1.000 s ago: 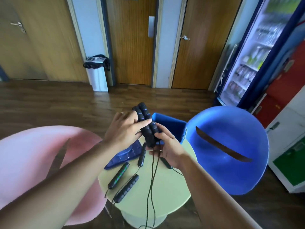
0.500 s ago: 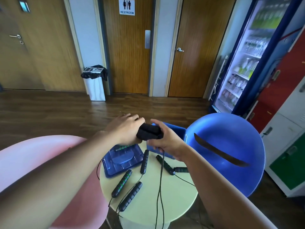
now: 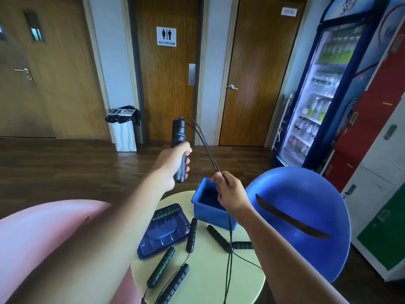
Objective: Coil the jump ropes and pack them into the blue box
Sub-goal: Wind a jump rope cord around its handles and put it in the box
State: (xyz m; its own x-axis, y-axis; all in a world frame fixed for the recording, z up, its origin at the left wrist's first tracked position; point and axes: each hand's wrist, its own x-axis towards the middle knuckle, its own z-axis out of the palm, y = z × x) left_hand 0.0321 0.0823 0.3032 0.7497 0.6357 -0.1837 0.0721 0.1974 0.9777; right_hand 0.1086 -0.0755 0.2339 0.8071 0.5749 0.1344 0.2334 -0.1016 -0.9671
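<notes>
Black paired handles (image 3: 179, 132), head view, clenched upright in the left hand (image 3: 173, 166) above the table (image 3: 203, 286); doubled cord (image 3: 206, 145), likely light, limp and tangle-prone, pinched by the right hand (image 3: 230, 194) over the blue box (image 3: 210, 218), best gathered near the handles.

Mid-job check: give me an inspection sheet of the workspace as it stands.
Surface: round pale table.
Job's things: blue box open at the far edge; blue lid beside it; loose handles on the table, one on the lid.
Clutter: nothing seen.
Hands: left hand grips two handles upright; right hand pinches their doubled cord.
Cables: cord runs from handle tops to right hand, then down across the table.
Surroundings: pink chair left, blue chair right, drinks fridge, restroom door.
</notes>
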